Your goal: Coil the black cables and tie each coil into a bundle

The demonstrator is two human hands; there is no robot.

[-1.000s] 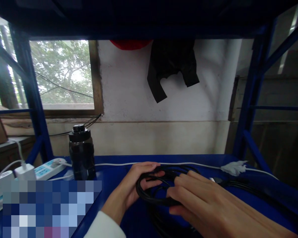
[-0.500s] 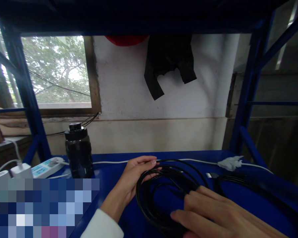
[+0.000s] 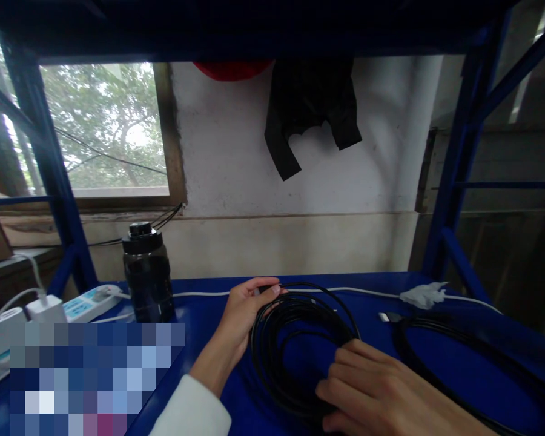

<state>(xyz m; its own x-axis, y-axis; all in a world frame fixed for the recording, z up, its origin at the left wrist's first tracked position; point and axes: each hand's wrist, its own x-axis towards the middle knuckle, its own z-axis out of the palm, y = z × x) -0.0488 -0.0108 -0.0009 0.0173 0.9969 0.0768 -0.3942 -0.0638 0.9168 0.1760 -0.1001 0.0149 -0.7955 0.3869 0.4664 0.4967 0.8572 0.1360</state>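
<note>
Several loops of black cable (image 3: 260, 369) form a round coil above the blue shelf surface. At the coil's upper left, my left hand (image 3: 245, 309) is closed on it, thumb over the loops. My right hand (image 3: 367, 384) has its fingers bent round the coil's right side; its thumb is at the lower inner edge. More black cable (image 3: 463, 339) lies to the right, with a flat metal-tipped connector (image 3: 388, 317) at its near-left end.
A dark bottle (image 3: 148, 275) stands at the left, beside a white power strip (image 3: 88, 303) with chargers. A white cord (image 3: 367, 292) with a plastic wrap (image 3: 422, 295) runs along the back. Blue posts (image 3: 452, 163) flank the shelf.
The coil's loops have drawn into a rounder ring. My right hand has moved slightly left, with its fingers closer to the coil. The view has shifted a little.
</note>
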